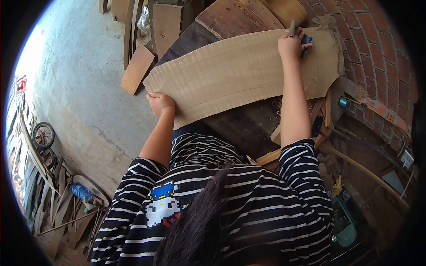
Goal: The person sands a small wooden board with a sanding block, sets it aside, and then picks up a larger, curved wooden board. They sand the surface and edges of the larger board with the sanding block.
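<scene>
A wide, tan wooden board (222,73) with rippled bands and a rough right end lies slanted across the stack in front of me. My left hand (160,103) is closed round its lower left corner, with the fingertips partly hidden. Near the far right end, my right hand (293,44) is closed on a small hand tool (292,27). A grey-brown stub of the tool sticks up above the fist, and a dark bluish flat part shows by the fingers. Its exact kind I cannot make out.
Reddish-brown boards (230,17) lie beneath and behind the tan one. A short wood piece (137,69) leans at the left. A brick wall (377,48) stands close on the right. Wheels (43,135), a blue bottle (81,192) and scrap wood lie at lower left; a green machine (345,226) sits at lower right.
</scene>
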`<state>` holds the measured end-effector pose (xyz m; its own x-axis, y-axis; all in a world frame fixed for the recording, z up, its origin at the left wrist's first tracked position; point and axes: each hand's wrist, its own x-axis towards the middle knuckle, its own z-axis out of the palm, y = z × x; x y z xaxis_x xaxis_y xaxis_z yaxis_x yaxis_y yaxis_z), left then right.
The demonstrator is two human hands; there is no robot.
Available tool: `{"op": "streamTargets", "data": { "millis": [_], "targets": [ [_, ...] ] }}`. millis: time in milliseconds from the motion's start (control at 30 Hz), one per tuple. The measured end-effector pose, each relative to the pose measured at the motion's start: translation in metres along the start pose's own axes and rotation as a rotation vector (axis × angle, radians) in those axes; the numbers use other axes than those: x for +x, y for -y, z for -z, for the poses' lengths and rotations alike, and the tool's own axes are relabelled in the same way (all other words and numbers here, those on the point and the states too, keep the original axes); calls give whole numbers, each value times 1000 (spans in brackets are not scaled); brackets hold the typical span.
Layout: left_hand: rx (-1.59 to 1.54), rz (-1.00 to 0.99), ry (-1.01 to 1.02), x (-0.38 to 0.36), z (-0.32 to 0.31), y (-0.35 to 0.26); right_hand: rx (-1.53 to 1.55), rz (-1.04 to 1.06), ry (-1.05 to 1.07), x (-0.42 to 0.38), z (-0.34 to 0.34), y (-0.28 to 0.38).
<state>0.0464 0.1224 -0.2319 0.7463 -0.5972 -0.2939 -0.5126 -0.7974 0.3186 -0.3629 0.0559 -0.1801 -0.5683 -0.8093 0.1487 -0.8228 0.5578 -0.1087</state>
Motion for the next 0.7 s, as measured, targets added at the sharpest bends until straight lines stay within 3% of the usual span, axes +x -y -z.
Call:
{"op": "streamTargets", "data": {
  "millis": [67,133,167,300,367,400,433,500,567,600,700],
  "targets": [
    [7,-1,-5,1,-2,2,100,303,-15,-40,-28,60],
    [16,-11,-14,3,-1,2,239,468,186,-97,-30,141],
    [3,-7,-1,2,0,1,231,566,141,-123,-39,175],
    [-33,-17,-4,3,-4,5,318,724,304,-170,-37,232],
    [-10,-5,9,2,0,2,551,702,388,-161,-31,213],
    [6,6,21,1,2,0,500,667,282,-149,-34,196],
    [3,13,22,1,2,0,642,554,299,-130,-35,173],
    [0,-2,24,1,2,1,521,249,293,-87,-8,130],
    [-3,-6,14,1,1,1,320,171,155,-40,13,88],
    [-1,-11,0,1,0,1,208,253,15,-11,-3,51],
    [0,2,22,1,2,-1,278,-52,55,30,10,11]
  ]
}}
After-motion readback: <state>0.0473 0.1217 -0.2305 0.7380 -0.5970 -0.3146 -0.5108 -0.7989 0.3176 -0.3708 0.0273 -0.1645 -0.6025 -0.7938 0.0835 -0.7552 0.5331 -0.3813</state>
